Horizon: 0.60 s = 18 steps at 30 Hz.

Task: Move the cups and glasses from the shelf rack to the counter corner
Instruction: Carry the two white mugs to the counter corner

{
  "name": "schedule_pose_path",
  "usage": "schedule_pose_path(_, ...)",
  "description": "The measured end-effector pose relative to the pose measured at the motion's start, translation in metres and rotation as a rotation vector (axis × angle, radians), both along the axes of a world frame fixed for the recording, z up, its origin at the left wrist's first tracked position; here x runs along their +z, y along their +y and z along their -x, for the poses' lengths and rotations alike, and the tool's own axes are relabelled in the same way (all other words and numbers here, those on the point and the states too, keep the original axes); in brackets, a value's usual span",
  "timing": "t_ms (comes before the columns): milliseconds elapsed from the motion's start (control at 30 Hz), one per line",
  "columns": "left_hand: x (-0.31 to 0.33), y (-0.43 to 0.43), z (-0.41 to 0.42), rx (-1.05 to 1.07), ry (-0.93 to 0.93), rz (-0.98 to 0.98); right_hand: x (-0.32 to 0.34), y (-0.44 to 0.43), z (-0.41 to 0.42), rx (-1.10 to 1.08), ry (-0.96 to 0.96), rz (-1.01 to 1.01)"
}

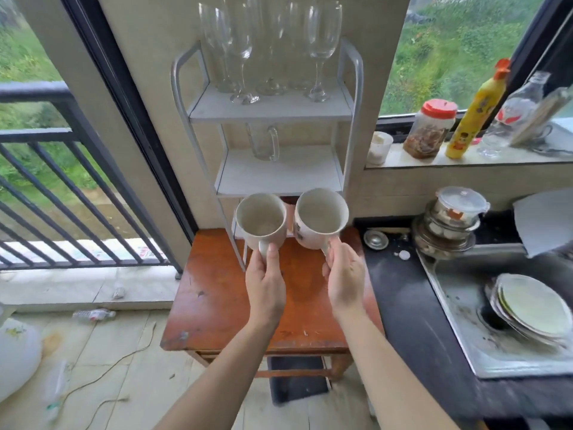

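So, left hand [266, 285] grips a plain mug [261, 221] by its handle, right hand [345, 279] grips a printed mug [320, 217], both held w/ mouths tipped toward us, in front of the rack [269, 110].

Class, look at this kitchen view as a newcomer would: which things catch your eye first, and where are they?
Two white ceramic mugs held up at centre: the left hand grips the plain white mug, the right hand the printed white mug. Behind them, tall clear stemmed glasses crowd the top of the grey metal shelf rack, which stands on a reddish wooden table.
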<state>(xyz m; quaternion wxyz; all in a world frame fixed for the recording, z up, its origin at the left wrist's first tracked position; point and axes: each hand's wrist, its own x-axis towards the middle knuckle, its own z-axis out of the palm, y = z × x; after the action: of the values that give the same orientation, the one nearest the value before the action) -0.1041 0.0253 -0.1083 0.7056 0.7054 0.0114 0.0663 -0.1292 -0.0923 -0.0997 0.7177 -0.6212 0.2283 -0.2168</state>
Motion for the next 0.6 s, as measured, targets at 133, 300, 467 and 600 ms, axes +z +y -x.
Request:
schedule_pose_path(133, -0.026, -0.020, 0.033, -0.107, 0.074, -0.033, -0.021, -0.016, 0.052, -0.177, 0.080, 0.014)
schedule_pose_path(300, -0.042, -0.072, 0.071, -0.336, 0.117, -0.076, -0.034, -0.065, 0.119, -0.448, 0.092, -0.066)
schedule_pose_path(467, -0.035, -0.146, 0.127, -0.574, 0.105, -0.068, -0.025, -0.121, 0.204, -0.761, 0.035, -0.164)
schedule_pose_path(600, -0.014, -0.210, 0.192, -0.773, 0.065, -0.042, -0.013, -0.166, 0.287, -0.952, 0.021, -0.174)
